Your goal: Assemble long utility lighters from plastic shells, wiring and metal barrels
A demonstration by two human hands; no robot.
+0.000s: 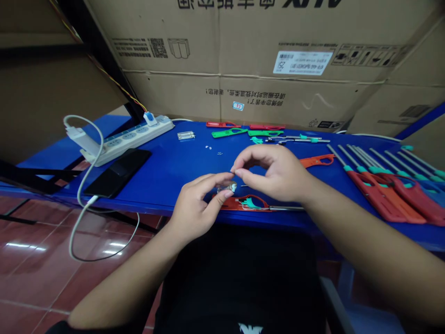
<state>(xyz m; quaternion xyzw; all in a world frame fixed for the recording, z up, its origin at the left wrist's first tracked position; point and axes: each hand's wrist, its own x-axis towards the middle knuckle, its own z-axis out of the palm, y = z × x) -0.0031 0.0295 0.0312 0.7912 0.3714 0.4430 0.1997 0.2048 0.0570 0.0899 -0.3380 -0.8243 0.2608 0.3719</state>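
The left hand pinches a clear part between nearly closed fingers, near the red shell. Above the shell, the right hand's fingertips press together, their hold unclear. A phone lies left of the shell.

Held piece partly hidden, blurred

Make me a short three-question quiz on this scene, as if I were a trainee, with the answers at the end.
1. True or false: the phone lies on the floor.
2. Which hand holds the part with a pale end?
3. What colour is the table? A: red; B: blue; C: green.

Key: 1. False, it lies on the table. 2. The left hand. 3. B.
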